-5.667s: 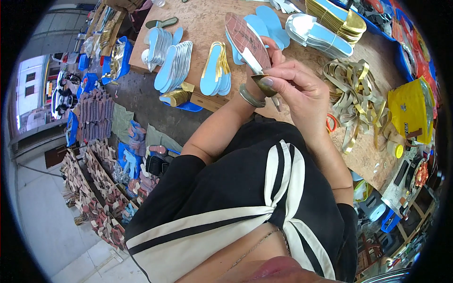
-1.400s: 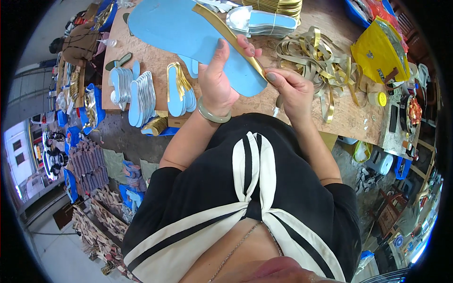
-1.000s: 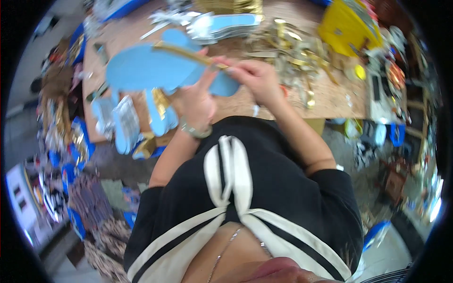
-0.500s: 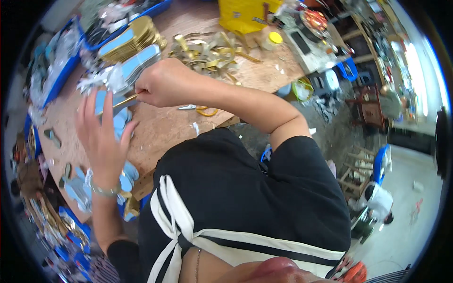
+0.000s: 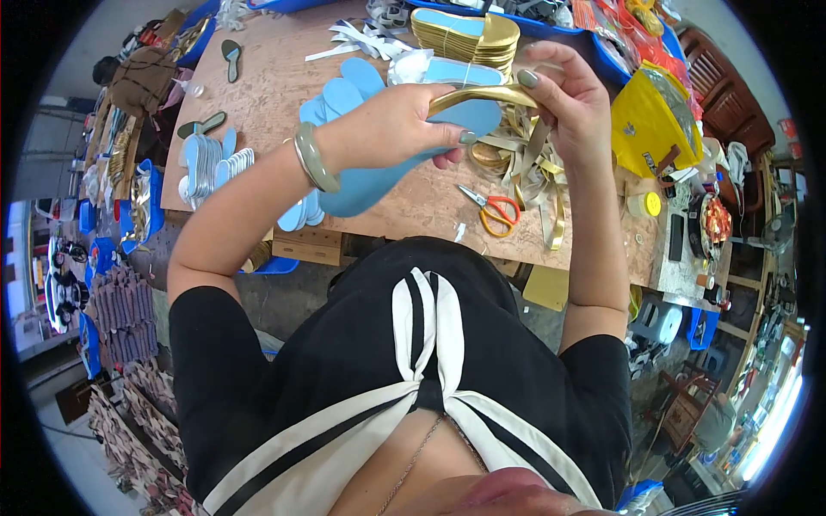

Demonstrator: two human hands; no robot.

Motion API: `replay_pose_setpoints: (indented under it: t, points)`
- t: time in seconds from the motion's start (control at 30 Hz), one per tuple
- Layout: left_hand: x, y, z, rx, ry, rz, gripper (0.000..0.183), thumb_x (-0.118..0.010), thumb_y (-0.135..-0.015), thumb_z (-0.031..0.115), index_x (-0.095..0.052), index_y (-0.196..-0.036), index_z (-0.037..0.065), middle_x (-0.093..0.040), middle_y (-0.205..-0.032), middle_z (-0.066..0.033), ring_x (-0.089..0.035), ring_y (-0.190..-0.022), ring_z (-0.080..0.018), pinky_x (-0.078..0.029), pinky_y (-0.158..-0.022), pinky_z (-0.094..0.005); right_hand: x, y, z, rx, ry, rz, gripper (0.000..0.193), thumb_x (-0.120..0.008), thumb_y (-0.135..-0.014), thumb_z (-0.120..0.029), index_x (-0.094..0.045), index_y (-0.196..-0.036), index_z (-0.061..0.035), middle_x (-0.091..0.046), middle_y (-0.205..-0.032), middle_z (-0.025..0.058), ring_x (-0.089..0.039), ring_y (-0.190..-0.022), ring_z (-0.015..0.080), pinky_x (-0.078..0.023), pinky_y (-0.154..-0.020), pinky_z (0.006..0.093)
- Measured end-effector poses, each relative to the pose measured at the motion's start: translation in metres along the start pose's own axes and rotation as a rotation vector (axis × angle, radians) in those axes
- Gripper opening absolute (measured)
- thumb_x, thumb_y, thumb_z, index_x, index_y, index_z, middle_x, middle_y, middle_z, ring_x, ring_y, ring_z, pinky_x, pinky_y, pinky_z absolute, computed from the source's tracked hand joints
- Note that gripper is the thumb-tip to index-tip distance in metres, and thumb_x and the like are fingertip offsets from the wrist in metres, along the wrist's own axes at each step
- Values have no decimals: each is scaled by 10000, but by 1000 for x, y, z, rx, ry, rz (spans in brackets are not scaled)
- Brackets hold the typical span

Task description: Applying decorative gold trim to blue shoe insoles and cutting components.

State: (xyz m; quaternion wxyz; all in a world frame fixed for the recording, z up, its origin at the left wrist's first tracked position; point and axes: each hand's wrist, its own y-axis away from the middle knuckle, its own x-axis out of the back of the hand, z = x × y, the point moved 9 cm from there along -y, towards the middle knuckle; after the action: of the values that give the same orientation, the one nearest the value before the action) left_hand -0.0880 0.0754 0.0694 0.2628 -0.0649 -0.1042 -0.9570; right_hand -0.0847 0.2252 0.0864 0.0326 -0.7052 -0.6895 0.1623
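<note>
My left hand [image 5: 387, 129] is closed round a light-blue shoe insole [image 5: 366, 189], its thumb bent over the near edge. A gold strip [image 5: 482, 92] runs along the insole's far edge from under the left fingers. My right hand [image 5: 568, 107] pinches the strip's right end between thumb and forefinger, the other fingers curled loosely. The insole is held above the table, tilted. Under and behind the left forearm lie several loose light-blue insoles [image 5: 357, 79]. Orange-handled scissors [image 5: 497, 213] rest near the front edge, beside a heap of gold and beige strips [image 5: 516, 163].
A bundle of gold-edged insoles [image 5: 465, 36] and white strips [image 5: 357, 39] lie at the back of the wooden table [image 5: 258, 82]. Blue-grey insoles [image 5: 206, 163] are stacked at left. A yellow bag [image 5: 654, 120] and a yellow-lidded jar [image 5: 644, 205] stand at right.
My left hand was spread open over the insoles; now it grips one. My right hand, earlier a fist on a gold strip, now pinches the strip at the insole's right. The view has turned.
</note>
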Motion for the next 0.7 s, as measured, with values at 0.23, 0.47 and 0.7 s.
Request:
replay_pose_setpoints:
  t: [0.23, 0.47, 0.7]
  points:
    - [-1, 11, -3, -182, 368, 174, 265, -562, -925, 167, -532, -1122, -7, -636, -865, -75, -626, -757, -133, -528, -698, -274, -25, 13, 38, 19, -370, 126, 227, -649, -840, -72, -540, -1038, -71, -631, -749, 10, -450, -503, 19, -296, -426, 148]
    - [24, 33, -17, -280, 439, 511, 262, -562, -929, 199, -555, -1113, 13, -641, -957, -52, -623, -825, -132, -509, -742, -263, -62, 13, 22, 19, -309, 167, 173, -613, -880, -79, -647, -1037, -12, -626, -750, -10, -539, -592, 50, -393, -495, 170]
    - [37, 51, -2, -526, 574, 697, 326, -542, -937, 237, -542, -1135, -22, -636, -1089, -162, -630, -939, -187, -508, -839, -304, -81, 38, 23, 177, 259, 92, 137, -654, -827, -31, -695, -955, -1, -652, -806, 39, -572, -722, 83, -436, -638, 206]
